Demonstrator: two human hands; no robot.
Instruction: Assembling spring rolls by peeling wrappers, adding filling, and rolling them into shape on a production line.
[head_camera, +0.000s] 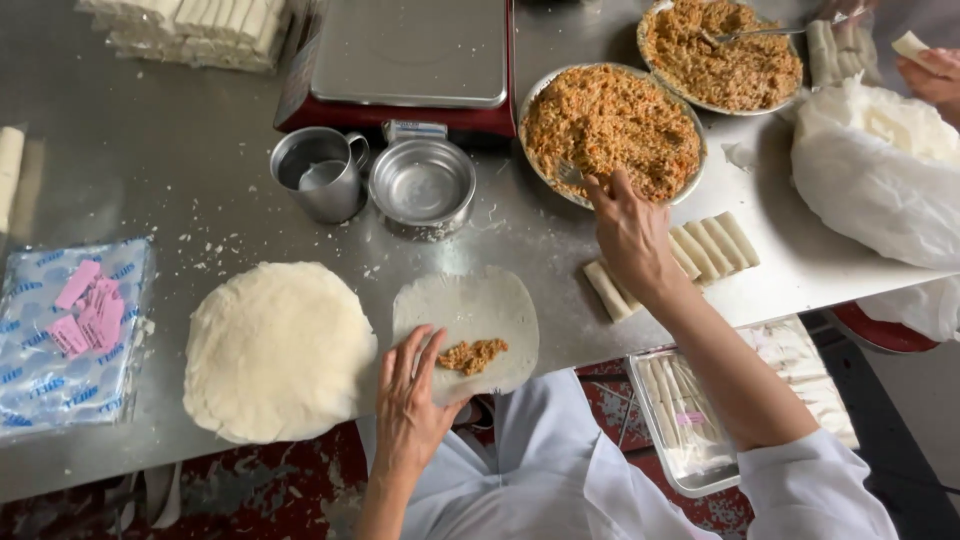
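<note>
Sitting on the bench (180, 180), one round wrapper (470, 325) has a little filling (473, 354). Left hand (410, 400) rests flat, fingers wide, on it. Right hand (630, 235) holds a fork (570, 175) in the filling bowl (612, 130). Not rolled yet; several rolls (715, 245) are done.

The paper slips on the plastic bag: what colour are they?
Pink slips, clearest in the head view.

Left hand (408, 398) lies flat, fingers spread, palm down; right hand (628, 232) reaches forward, arm extended, fingers curled closed.
</note>
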